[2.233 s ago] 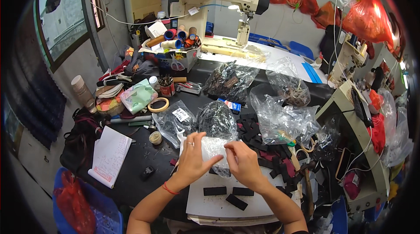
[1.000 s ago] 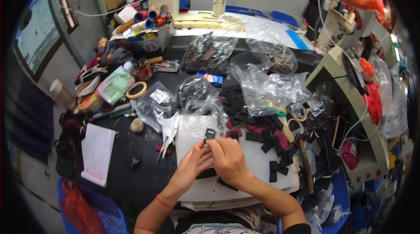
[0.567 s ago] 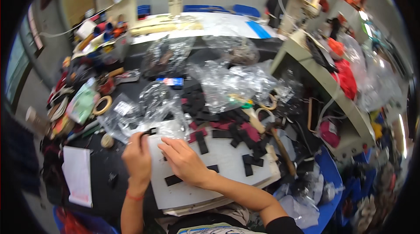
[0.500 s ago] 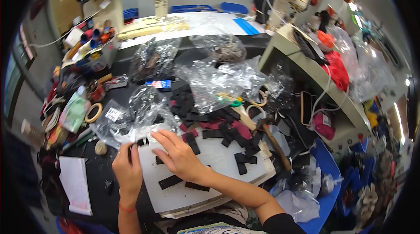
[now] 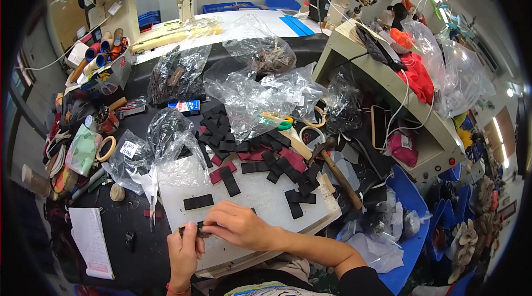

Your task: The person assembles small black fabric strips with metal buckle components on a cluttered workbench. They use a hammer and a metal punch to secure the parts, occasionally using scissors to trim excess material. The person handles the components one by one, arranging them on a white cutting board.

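Note:
Near the front edge of the white board, my two hands meet over a small black strap-like piece. My left hand pinches it with thumb and fingers. From the right, my right hand grips its other end with bent fingers. Most of the piece is hidden in the fingers. Just beyond my hands lies a single black strip. Farther up the board are another black strip, two crossed black strips and a heap of black and dark red pieces.
A hammer lies along the board's right side. Clear plastic bags cover the far middle. At left are a notepad, a tape roll and a small black part. A blue bin stands at right.
Both hands have come down the board toward me and closed together on the small black piece. My right hand was open and apart from it before. The view has shifted slightly.

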`<state>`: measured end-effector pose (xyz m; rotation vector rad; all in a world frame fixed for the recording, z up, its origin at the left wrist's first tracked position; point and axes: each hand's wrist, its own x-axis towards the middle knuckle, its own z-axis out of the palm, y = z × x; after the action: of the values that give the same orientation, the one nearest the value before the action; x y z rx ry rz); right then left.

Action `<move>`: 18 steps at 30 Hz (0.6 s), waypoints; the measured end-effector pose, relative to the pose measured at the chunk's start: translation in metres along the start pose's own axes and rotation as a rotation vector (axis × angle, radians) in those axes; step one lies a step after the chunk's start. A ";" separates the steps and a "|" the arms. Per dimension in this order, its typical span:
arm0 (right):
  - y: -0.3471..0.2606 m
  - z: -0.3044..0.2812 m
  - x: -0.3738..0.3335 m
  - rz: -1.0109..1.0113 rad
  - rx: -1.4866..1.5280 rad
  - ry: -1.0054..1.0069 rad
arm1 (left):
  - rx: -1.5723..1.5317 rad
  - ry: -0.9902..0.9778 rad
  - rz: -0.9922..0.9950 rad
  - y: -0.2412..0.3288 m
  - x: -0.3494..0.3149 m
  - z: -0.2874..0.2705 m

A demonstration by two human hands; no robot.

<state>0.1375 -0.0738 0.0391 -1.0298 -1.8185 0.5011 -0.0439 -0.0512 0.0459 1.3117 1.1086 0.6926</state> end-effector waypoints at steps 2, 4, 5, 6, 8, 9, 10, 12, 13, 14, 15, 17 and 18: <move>-0.008 -0.015 -0.003 0.103 0.153 -0.146 | -0.044 -0.076 -0.086 0.000 -0.003 -0.006; -0.007 -0.017 -0.012 0.001 0.074 -0.159 | -0.081 -0.160 -0.157 0.000 -0.004 -0.010; -0.008 -0.019 -0.014 -0.022 0.053 -0.143 | -0.098 -0.200 -0.173 0.001 -0.005 -0.010; -0.010 -0.018 -0.016 -0.044 0.032 -0.126 | -0.063 -0.200 -0.151 0.000 -0.006 -0.008; -0.005 -0.010 -0.023 -0.061 -0.013 -0.032 | 0.009 -0.195 -0.111 -0.001 -0.008 -0.004; -0.004 -0.006 -0.026 -0.068 -0.036 0.015 | 0.080 -0.208 -0.070 -0.002 -0.007 -0.006; -0.006 0.001 -0.025 -0.060 -0.047 0.077 | 0.052 -0.078 0.049 -0.005 -0.009 -0.002; -0.010 0.011 -0.024 -0.025 -0.092 0.206 | -0.009 0.156 0.288 -0.010 -0.007 0.025; -0.013 0.018 -0.025 0.010 -0.124 0.226 | -0.204 0.137 0.259 -0.012 -0.004 0.034; -0.017 0.025 -0.027 0.045 -0.157 0.247 | -0.248 0.101 0.206 -0.010 -0.001 0.034; -0.021 0.027 -0.027 0.080 -0.190 0.268 | -0.293 0.063 0.153 -0.007 0.002 0.034; -0.030 0.019 -0.023 0.080 -0.219 0.266 | -0.256 -0.059 0.089 -0.012 0.006 0.021; -0.035 0.011 -0.019 0.081 -0.234 0.264 | -0.163 -0.148 0.053 -0.010 0.003 0.016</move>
<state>0.1161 -0.1080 0.0486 -1.2686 -1.6294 0.1905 -0.0296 -0.0567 0.0335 1.2351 0.8821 0.6983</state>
